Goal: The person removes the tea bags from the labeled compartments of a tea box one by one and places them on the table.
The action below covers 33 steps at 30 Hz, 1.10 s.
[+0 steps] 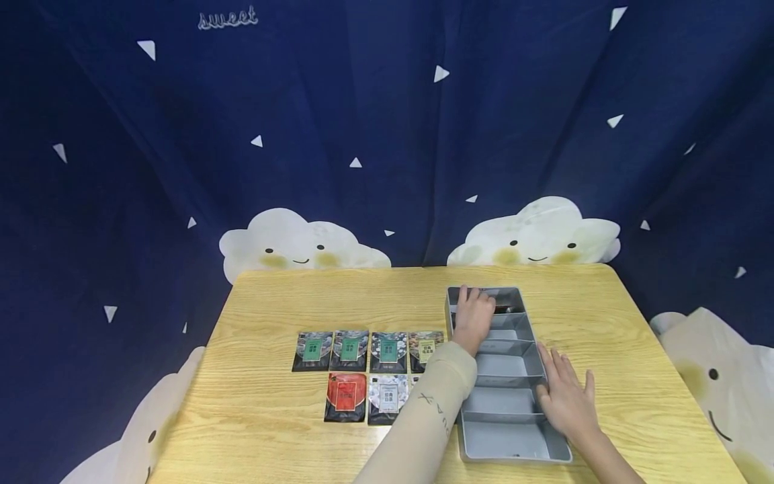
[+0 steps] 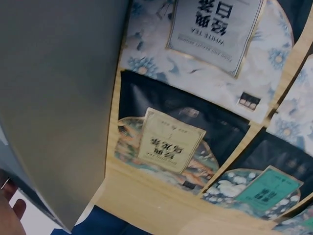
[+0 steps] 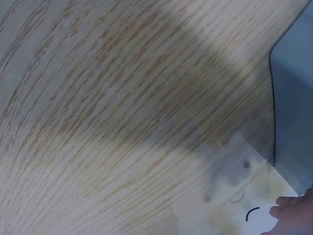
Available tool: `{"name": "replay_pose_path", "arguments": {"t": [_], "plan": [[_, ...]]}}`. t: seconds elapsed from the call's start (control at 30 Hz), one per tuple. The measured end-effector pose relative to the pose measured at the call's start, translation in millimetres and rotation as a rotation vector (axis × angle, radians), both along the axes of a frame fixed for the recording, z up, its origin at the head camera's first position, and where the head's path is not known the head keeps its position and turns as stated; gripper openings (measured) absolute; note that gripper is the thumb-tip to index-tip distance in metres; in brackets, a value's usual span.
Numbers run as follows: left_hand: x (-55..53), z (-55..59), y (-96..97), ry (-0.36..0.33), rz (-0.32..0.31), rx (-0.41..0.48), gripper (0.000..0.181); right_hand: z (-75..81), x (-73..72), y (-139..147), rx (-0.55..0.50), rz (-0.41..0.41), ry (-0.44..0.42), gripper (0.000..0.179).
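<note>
A long grey divided box (image 1: 514, 440) lies on the table, its compartments in a row from near to far. My left hand (image 1: 474, 316) reaches into its farthest compartment. A dark packet (image 1: 503, 309) shows there beside the fingers; whether they grip it is hidden. In the left wrist view only some fingertips (image 2: 18, 208) appear, at the box's edge. My right hand (image 1: 567, 396) rests against the box's right side with fingers extended. Left of the box lie several tea packets, among them a red one (image 1: 346, 398), a white tea one (image 2: 210, 39) and a yellow-labelled one (image 2: 171, 142).
Green-labelled packets (image 1: 312, 351) form part of the back row on the wooden table (image 1: 260, 430). My left sleeve (image 1: 417, 423) covers part of the front row. A dark blue curtain (image 1: 387, 101) with white clouds hangs behind the table.
</note>
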<state>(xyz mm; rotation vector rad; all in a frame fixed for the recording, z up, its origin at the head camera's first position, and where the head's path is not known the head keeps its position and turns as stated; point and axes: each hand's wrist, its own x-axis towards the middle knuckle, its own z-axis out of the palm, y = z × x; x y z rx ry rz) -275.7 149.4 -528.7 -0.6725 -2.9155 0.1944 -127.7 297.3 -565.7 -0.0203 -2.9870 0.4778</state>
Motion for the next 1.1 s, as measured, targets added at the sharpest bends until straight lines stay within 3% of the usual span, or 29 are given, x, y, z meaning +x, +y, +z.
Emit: {"name": "replay_pose_path", "arguments": {"t": [0.33, 0.43, 0.7, 0.9, 1.1], "plan": [[6.5, -6.1, -11.7, 0.124, -0.029, 0.057, 0.025, -0.1, -0.8, -0.5, -0.005, 0.006, -0.004, 0.079], [7.0, -6.1, -15.3, 0.192, -0.045, 0.091, 0.02, 0.2, -0.6, 0.4, -0.007, 0.011, -0.001, 0.079], [7.8, -4.5, -32.5, 0.507, -0.113, 0.315, 0.011, 1.2, 0.0, 1.1, -0.005, 0.011, -0.007, 0.079], [14.5, 5.3, -61.0, 0.565, -0.132, 0.476, 0.011, 1.6, 0.3, 1.1, -0.004, 0.007, -0.008, 0.08], [25.2, 9.3, -105.4, 0.611, -0.121, 0.64, 0.011, -0.4, 1.4, 1.0, 0.004, 0.002, -0.023, 0.079]]}}
